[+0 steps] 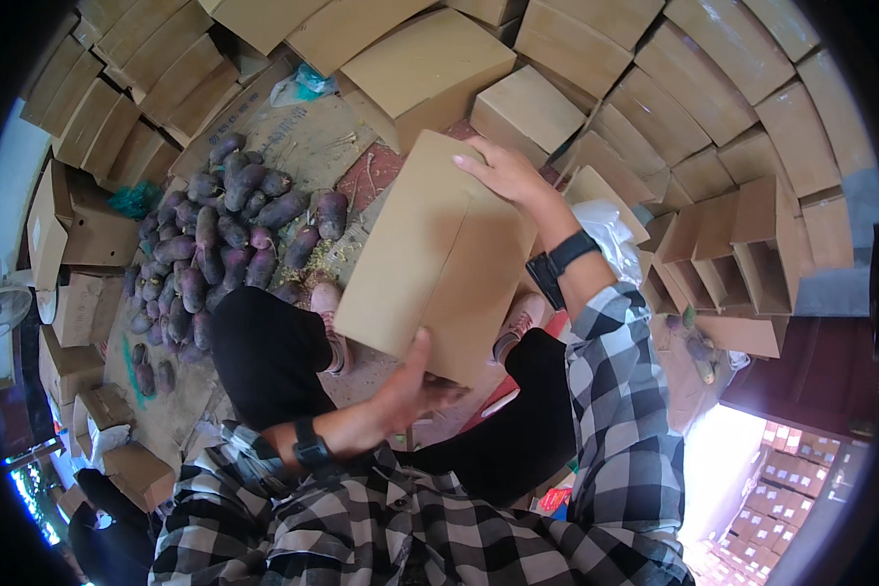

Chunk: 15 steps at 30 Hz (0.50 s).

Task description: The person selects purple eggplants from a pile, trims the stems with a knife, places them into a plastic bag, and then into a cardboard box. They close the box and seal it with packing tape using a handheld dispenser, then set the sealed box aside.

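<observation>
Before me I hold a plain brown cardboard carton (410,249), tilted between my knees, with a seam running along its upper face. My right hand (502,170) grips its far end, thumb on top and fingers over the far edge. At the near end, my left hand (410,388) supports the carton, its thumb on the face and its fingers partly hidden below. To the left, a heap of dark purple, elongated root vegetables (205,249) that look like radishes lies on flattened cardboard (278,139).
Stacked cartons (710,95) wall the far side and right. Open-ended boxes (762,256) stand at right, near a clear plastic bag (608,231). A fan (4,300) is at far left. Another person in dark clothing (110,524) is at lower left.
</observation>
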Tool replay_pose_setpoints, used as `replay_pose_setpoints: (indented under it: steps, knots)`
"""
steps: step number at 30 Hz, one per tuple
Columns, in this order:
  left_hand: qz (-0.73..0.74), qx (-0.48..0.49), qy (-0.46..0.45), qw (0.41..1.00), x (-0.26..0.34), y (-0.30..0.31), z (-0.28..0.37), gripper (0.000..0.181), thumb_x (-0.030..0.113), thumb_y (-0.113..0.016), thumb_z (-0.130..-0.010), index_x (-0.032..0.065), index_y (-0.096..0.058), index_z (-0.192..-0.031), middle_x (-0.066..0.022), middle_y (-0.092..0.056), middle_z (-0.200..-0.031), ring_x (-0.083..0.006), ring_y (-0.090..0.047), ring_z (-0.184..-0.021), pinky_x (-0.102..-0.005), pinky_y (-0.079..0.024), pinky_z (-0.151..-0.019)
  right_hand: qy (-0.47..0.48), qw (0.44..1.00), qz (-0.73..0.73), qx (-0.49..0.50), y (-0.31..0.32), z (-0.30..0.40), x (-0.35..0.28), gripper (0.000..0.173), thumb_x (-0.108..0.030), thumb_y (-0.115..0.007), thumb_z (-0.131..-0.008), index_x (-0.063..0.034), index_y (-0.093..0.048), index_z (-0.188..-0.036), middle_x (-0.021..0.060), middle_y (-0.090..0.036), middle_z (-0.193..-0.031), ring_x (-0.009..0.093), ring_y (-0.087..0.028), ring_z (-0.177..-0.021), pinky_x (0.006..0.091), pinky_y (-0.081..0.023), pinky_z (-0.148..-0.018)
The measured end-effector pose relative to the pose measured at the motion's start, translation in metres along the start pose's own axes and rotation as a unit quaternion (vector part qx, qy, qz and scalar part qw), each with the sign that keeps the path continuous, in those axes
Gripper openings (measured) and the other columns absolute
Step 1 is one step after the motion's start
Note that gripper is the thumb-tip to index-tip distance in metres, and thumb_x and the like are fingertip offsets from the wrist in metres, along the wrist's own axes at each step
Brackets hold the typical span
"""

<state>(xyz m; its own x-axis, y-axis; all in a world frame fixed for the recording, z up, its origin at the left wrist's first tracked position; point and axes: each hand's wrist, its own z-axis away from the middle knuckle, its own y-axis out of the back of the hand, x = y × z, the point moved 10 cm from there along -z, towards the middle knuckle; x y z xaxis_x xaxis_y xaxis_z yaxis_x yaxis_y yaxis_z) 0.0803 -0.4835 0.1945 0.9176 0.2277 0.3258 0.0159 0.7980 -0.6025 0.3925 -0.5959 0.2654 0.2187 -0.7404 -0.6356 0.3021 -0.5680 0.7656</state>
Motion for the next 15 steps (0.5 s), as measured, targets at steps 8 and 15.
replay_pose_setpoints:
  steps: [8,15]
  knots:
    - [-0.093,-0.237,0.266,0.93,-0.019,-0.052,0.025,0.078,0.074,-0.036,-0.085,0.003,-0.054,-0.113,-0.0236,-0.062,-0.104,-0.0316,-0.065,-0.094,-0.0395,-0.054,-0.079,0.066,0.995,0.08,-0.008,-0.013,-0.023,-0.026,0.051,-0.051,-0.042,-0.093,-0.0077,-0.057,-0.115,0.0198,-0.064,-0.107,0.037,-0.06,-0.1,0.0446,-0.045,-0.087]
    - [-0.757,0.041,-0.406,0.511,0.169,-0.078,0.046,0.065,0.048,-0.065,-0.078,-0.0045,-0.052,-0.114,-0.0239,-0.047,-0.13,-0.036,-0.047,-0.119,-0.0454,-0.04,-0.098,0.04,0.99,0.126,0.055,-0.009,-0.022,-0.034,0.053,-0.047,-0.049,-0.092,-0.004,-0.049,-0.122,0.0204,-0.062,-0.112,0.036,-0.06,-0.101,0.0449,-0.046,-0.087]
